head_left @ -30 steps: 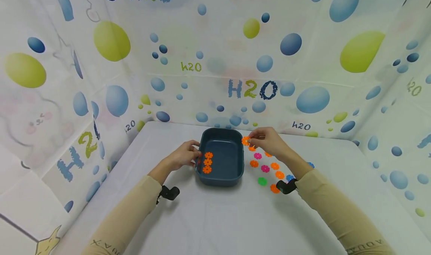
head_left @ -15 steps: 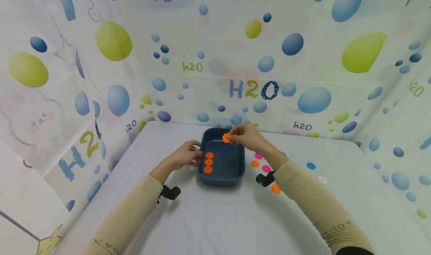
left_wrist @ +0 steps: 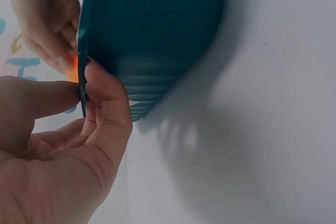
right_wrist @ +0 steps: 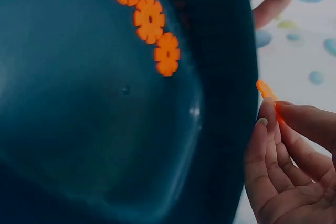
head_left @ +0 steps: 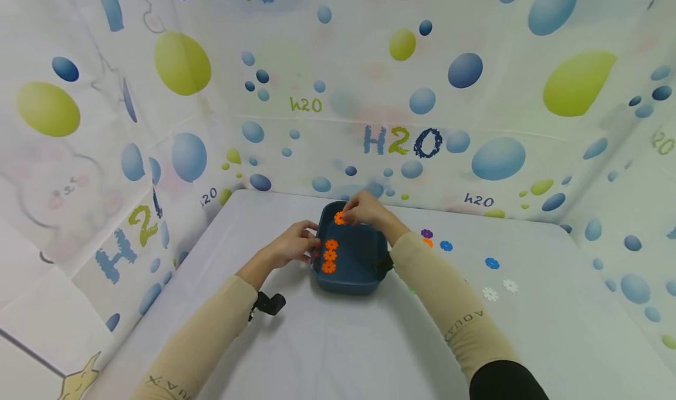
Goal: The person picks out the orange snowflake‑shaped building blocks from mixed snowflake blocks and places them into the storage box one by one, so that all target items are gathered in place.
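My left hand (head_left: pixel 289 247) grips the left rim of a dark blue rectangular tub (head_left: pixel 345 284); its thumb and fingers pinch the rim in the left wrist view. Over the far left part of the tub, my right hand (head_left: pixel 367 210) pinches an orange flower-shaped plastic disc (head_left: pixel 339 218) with notched edges. The right wrist view shows that disc (right_wrist: pixel 266 89) between thumb and fingertips, near the tub's rim. Three orange flower discs (head_left: pixel 330 256) lie in a row along the tub's left side. Part of the right side of the tub is hidden by my right wrist.
Right of the tub, more flower discs lie on the white table: blue (head_left: pixel 492 263), purple (head_left: pixel 426 233), orange (head_left: pixel 428 243) and white (head_left: pixel 490 294). My right forearm hides others. A bubble-printed curtain (head_left: pixel 338 148) stands behind the table and at the sides.
My right hand has carried the orange flower disc leftward, from beside the tub's right rim to over its far left corner. My left hand has stayed on the left rim.
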Tool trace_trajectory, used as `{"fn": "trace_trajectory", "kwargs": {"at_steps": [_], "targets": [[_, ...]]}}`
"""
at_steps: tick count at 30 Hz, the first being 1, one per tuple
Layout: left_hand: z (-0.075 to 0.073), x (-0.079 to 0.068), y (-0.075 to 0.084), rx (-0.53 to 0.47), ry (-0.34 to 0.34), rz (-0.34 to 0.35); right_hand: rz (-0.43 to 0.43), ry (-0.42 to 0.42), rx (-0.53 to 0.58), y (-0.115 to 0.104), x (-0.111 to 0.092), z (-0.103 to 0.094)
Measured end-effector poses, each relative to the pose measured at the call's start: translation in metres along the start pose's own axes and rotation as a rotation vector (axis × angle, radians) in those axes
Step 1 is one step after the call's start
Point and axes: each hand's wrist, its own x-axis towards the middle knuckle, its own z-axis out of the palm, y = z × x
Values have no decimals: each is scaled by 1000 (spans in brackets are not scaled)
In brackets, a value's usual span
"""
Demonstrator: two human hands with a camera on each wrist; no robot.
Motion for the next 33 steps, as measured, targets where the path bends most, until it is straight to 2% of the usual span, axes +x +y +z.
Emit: {"fn": "trace_trajectory", "kwargs": {"at_steps": [4,12,21,33], "targets": [[-1,0,1,2,-3,9,30,1,-26,5,12,10],[-1,0,1,2,1,0,155,17,-6,15,18,29],[-1,2,-1,8,-12,6,194,56,-1,25,21,41],[0,0,1,-1,-10,13,208,52,-16,27,22,43]]}}
